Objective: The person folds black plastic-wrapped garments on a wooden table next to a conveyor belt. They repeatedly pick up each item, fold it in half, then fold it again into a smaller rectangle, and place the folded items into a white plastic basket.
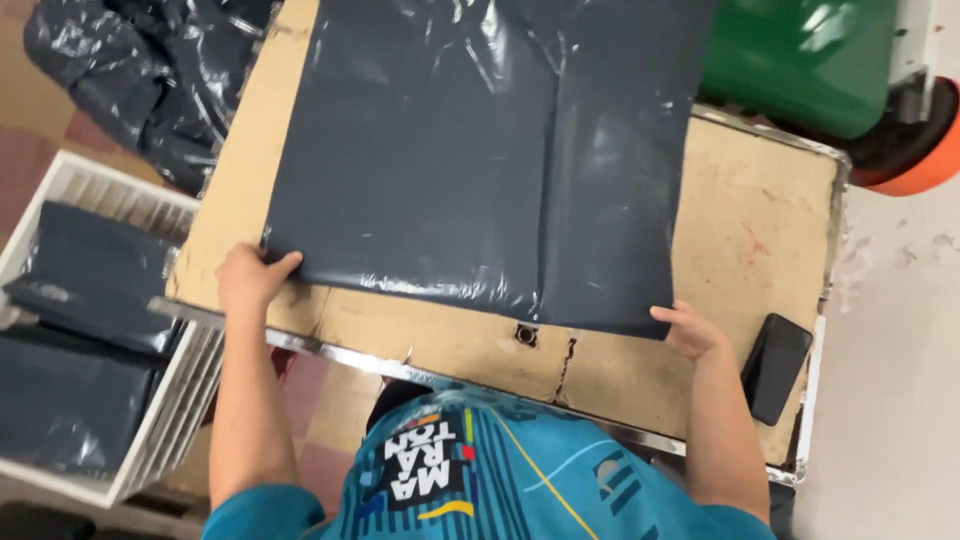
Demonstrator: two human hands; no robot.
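Note:
A large dark grey plastic mailer bag point(470, 150) lies flat on a worn wooden table point(760, 220). My left hand point(248, 276) grips the bag's near left corner, thumb on top. At the near right corner my right hand point(690, 328) holds the bag's edge. Both forearms reach up from my blue patterned shirt at the bottom of the view.
A black phone point(775, 365) lies near the table's right front corner. A white crate point(150, 400) at the left holds more dark bags point(85, 270). Crumpled dark plastic point(140, 70) sits at the top left. A green bin point(800, 55) with an orange wheel point(925, 150) stands at the top right.

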